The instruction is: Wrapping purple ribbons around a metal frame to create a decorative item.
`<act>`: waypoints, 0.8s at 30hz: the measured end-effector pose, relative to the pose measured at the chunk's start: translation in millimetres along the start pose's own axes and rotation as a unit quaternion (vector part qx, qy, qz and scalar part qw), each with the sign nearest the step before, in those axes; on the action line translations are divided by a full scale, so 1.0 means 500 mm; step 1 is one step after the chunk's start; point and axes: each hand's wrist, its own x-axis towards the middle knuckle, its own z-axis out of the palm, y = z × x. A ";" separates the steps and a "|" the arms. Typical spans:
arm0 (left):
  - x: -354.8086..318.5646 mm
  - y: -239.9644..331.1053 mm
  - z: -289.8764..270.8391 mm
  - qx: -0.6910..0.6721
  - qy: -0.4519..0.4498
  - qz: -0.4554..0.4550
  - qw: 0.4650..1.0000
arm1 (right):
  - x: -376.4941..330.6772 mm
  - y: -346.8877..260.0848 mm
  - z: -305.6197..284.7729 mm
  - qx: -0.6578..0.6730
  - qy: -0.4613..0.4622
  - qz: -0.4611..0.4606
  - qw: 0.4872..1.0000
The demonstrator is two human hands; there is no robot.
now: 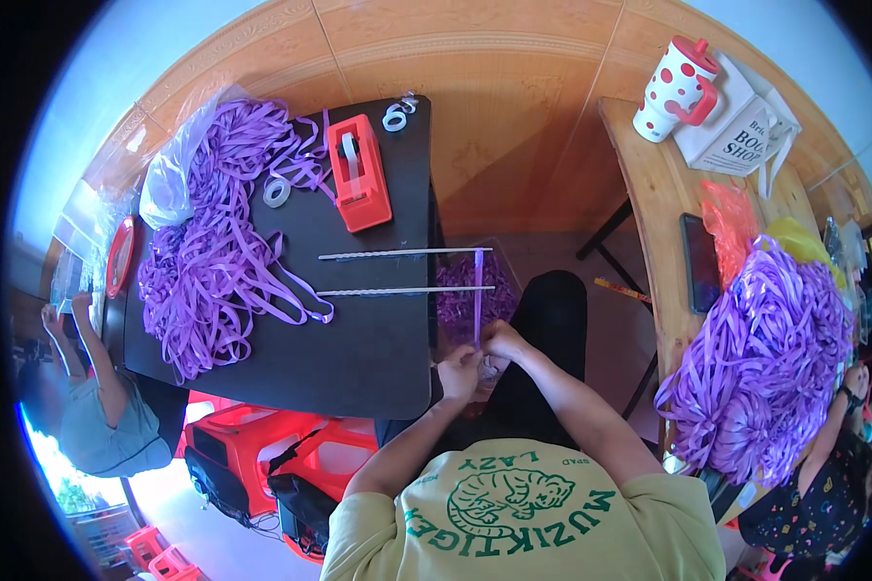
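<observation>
Two thin twisted metal rods, a far one [388, 255] and a near one [388, 290], lie parallel on the black table and stick out past its right edge. A purple ribbon [478, 315] crosses both rod ends and runs down to my hands. My left hand [460, 373] pinches its lower end with the fingers closed. Right beside it, my right hand [503, 343] has its fingers closed at the same ribbon end; the fingertips are partly hidden. Below the rods, more purple ribbon [465, 300] fills a clear container between the table and my knee.
On the black table [358, 358] are a purple ribbon heap [213, 261], a red tape dispenser [358, 174] and tape rolls [277, 192]. The wooden table [649, 194] at right bears a dotted tumbler [670, 92], phone [698, 263] and ribbon pile [761, 358]. People sit at both sides.
</observation>
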 end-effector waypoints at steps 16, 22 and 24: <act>0.065 0.299 -0.093 -0.287 0.028 0.142 0.947 | -0.151 -0.086 0.028 -0.063 -0.114 -0.078 0.988; 0.082 0.298 -0.082 -0.303 0.050 0.129 0.943 | -0.183 -0.107 0.028 -0.075 -0.148 -0.073 0.983; 0.084 0.299 -0.080 -0.352 0.047 0.118 0.927 | -0.184 -0.098 0.029 -0.066 -0.146 -0.094 0.983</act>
